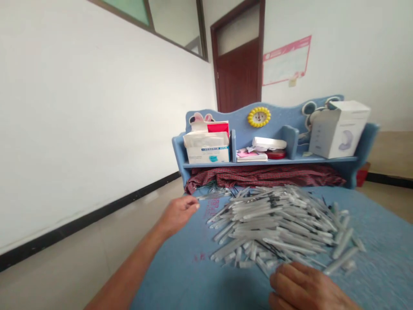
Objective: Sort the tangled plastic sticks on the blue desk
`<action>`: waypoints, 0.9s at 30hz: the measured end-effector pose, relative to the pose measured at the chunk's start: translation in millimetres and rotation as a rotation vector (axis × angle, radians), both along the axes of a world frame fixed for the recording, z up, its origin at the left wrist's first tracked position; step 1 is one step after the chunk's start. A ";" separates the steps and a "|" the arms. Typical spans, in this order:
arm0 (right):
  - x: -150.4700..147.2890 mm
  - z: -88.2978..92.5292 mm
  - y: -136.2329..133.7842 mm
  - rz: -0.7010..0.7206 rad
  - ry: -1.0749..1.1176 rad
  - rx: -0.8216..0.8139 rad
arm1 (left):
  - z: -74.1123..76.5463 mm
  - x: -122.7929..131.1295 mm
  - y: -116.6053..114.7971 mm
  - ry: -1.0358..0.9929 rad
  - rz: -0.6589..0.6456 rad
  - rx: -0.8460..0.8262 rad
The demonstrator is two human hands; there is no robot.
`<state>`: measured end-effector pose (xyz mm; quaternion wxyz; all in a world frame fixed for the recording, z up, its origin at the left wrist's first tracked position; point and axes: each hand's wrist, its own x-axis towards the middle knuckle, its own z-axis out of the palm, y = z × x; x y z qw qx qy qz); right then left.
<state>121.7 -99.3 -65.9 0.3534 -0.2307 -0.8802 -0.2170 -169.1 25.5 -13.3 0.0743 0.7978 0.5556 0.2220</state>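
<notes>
A large heap of slim, whitish-grey translucent plastic pieces (258, 224), with thin black parts among them, covers the middle of the blue tabletop (174, 267). Left of the heap, my left hand (177, 215) hovers with thumb and fingers closed together; whatever they hold, if anything, is hidden. Just beyond its fingertips lie a few thin, clear pieces (213, 196). My right hand (300, 284) is at the heap's front edge, its fingers curled and slightly blurred. The inside of that hand faces away, so its contents cannot be made out.
A blue shelf (264, 162) backs the table, carrying a face-mask box (208, 153), papers (251, 156), a red round case (275, 154) and a white carton (338, 129). Red checked cloth (258, 176) lies beneath it. A white wall (97, 107) runs along the left.
</notes>
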 end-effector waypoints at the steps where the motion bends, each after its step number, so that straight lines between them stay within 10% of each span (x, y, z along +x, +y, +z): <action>1: 8.8 7.0 2.0 0.014 -0.037 -0.009 | 1.3 17.9 5.0 0.099 -0.054 -0.008; 6: 44.4 43.8 12.3 0.016 -0.208 -0.218 | -4.8 72.7 41.9 0.333 -0.026 -0.036; 14: 75.7 56.9 54.2 -0.111 -0.106 -0.403 | -27.8 79.6 91.6 0.548 0.140 -0.090; 27: 89.1 32.1 101.0 -0.235 0.464 -0.758 | -1.3 121.5 39.6 0.368 -0.217 0.243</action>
